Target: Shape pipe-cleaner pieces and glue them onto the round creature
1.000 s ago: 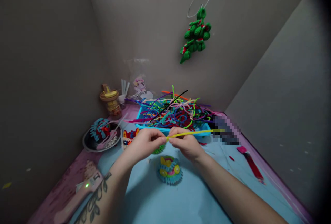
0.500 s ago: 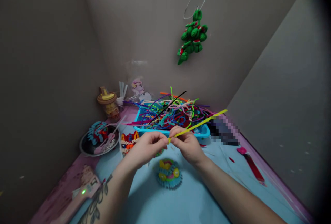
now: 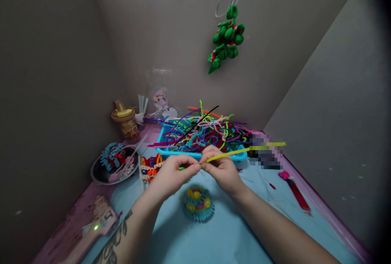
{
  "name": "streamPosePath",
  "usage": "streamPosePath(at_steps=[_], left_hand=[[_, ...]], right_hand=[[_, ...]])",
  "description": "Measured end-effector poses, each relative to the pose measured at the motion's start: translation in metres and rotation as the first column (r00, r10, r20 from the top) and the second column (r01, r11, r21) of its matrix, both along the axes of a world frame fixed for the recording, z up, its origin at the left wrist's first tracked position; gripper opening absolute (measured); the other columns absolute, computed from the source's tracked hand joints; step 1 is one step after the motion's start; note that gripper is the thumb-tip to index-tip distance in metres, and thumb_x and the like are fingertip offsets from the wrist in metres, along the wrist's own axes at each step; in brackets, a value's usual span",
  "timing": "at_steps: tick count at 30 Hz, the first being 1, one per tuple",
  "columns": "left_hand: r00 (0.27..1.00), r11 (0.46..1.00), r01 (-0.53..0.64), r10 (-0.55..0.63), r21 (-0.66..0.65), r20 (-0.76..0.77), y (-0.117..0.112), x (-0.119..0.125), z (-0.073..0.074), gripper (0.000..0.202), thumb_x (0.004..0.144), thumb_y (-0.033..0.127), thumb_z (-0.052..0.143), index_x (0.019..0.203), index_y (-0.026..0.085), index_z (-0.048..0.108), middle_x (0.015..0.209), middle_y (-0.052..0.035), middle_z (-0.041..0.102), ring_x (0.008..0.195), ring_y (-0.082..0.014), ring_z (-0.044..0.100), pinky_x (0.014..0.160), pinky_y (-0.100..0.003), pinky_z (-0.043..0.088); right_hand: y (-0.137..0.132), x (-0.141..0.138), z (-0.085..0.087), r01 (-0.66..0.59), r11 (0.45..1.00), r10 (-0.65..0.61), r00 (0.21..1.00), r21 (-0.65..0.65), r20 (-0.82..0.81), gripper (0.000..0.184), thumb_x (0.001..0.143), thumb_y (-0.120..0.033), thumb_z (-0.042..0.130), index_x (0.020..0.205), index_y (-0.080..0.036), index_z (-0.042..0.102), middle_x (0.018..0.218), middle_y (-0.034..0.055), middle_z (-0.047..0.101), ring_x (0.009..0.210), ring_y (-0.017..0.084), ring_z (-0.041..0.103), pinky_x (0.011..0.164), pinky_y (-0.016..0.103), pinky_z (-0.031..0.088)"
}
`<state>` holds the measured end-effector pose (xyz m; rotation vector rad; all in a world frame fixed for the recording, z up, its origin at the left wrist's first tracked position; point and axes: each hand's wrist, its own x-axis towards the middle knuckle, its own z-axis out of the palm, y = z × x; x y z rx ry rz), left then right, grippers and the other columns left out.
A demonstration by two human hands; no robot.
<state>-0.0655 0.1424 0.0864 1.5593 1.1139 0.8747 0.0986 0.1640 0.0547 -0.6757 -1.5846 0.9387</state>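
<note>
My left hand (image 3: 175, 172) and my right hand (image 3: 221, 170) meet above the blue table sheet, both pinched on one end of a yellow pipe cleaner (image 3: 232, 152). Its long free end sticks out to the right, over the blue tray's edge. A bit of green shows under my left fingers. Just below my hands lies a small round piece (image 3: 198, 204) of teal, yellow and pink pipe cleaners. Behind my hands a blue tray (image 3: 235, 157) holds a heap of loose pipe cleaners (image 3: 204, 132) in many colours.
A dark round dish (image 3: 113, 165) with a teal and red piece stands at the left, a small orange and white piece (image 3: 150, 166) beside it. A lidded cup (image 3: 124, 122) is at the back left. A pink device (image 3: 96, 225) lies near left. A green ornament (image 3: 226, 40) hangs on the wall. Pink scissors-like tool (image 3: 295, 188) lies right.
The yellow pipe cleaner's free end swung up to the right, then dropped back to near level. My hands stayed together and shifted slightly left in view.
</note>
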Motion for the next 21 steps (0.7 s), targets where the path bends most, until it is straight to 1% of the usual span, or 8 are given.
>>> streamPosePath(at_steps=[3,6,9,14,17,21], left_hand=[[1.000,1.000,-0.005,0.005,-0.022,0.018,0.001,-0.004,0.001,0.031,0.074,0.043,0.060,0.072,0.012,0.066,0.058,0.0015,0.049,0.053,-0.0088,0.038,0.050,-0.021,0.030],[0.999,0.999,-0.028,0.029,-0.045,0.022,0.002,-0.010,0.002,0.036,0.075,0.047,0.057,0.078,0.012,0.065,0.059,0.0011,0.051,0.052,-0.0091,0.040,0.048,-0.021,0.029],[0.999,0.998,-0.028,0.031,-0.059,0.041,0.002,-0.011,0.002,0.034,0.074,0.046,0.060,0.080,0.013,0.063,0.060,0.0016,0.051,0.052,-0.0089,0.041,0.048,-0.020,0.029],[0.996,0.997,-0.027,0.034,-0.073,0.086,-0.002,0.000,0.003,0.030,0.071,0.043,0.064,0.066,0.014,0.057,0.055,0.0044,0.043,0.050,-0.0071,0.036,0.046,-0.019,0.027],[0.982,0.991,-0.098,0.111,-0.093,0.153,-0.001,0.004,0.003,0.030,0.069,0.043,0.065,0.068,0.013,0.058,0.055,0.0049,0.043,0.049,-0.0061,0.035,0.045,-0.018,0.026],[0.944,0.971,-0.222,0.238,-0.094,0.228,0.001,0.004,-0.001,0.030,0.070,0.042,0.065,0.075,0.013,0.060,0.060,0.0031,0.050,0.049,-0.0065,0.039,0.044,-0.018,0.029]], right_hand=[[0.001,0.000,0.001,0.029,1.000,-0.029,1.000,0.010,0.003,0.008,0.075,-0.023,0.067,0.068,-0.021,0.065,0.073,0.0011,0.054,0.072,0.016,0.052,0.065,0.028,0.041],[0.002,0.002,0.001,0.073,0.997,-0.072,0.997,0.034,-0.033,0.008,0.075,-0.023,0.066,0.068,-0.021,0.064,0.073,0.0009,0.054,0.072,0.016,0.052,0.065,0.029,0.041],[0.002,0.003,0.001,0.098,0.993,-0.094,0.993,0.062,-0.067,0.006,0.076,-0.021,0.064,0.070,-0.022,0.064,0.074,0.0006,0.054,0.072,0.016,0.051,0.065,0.028,0.041],[0.002,0.003,-0.001,0.106,0.991,-0.100,0.992,0.081,-0.082,0.007,0.076,-0.018,0.064,0.071,-0.023,0.064,0.075,0.0002,0.053,0.073,0.015,0.052,0.065,0.028,0.042],[0.001,0.003,-0.001,0.109,0.987,-0.101,0.992,0.118,-0.069,0.007,0.077,-0.017,0.065,0.074,-0.023,0.064,0.075,0.0002,0.054,0.074,0.015,0.052,0.066,0.028,0.042],[-0.002,0.003,0.000,0.076,0.987,-0.075,0.997,0.138,-0.016,0.008,0.076,-0.017,0.066,0.079,-0.024,0.067,0.080,0.0015,0.056,0.078,0.016,0.054,0.069,0.029,0.044]])
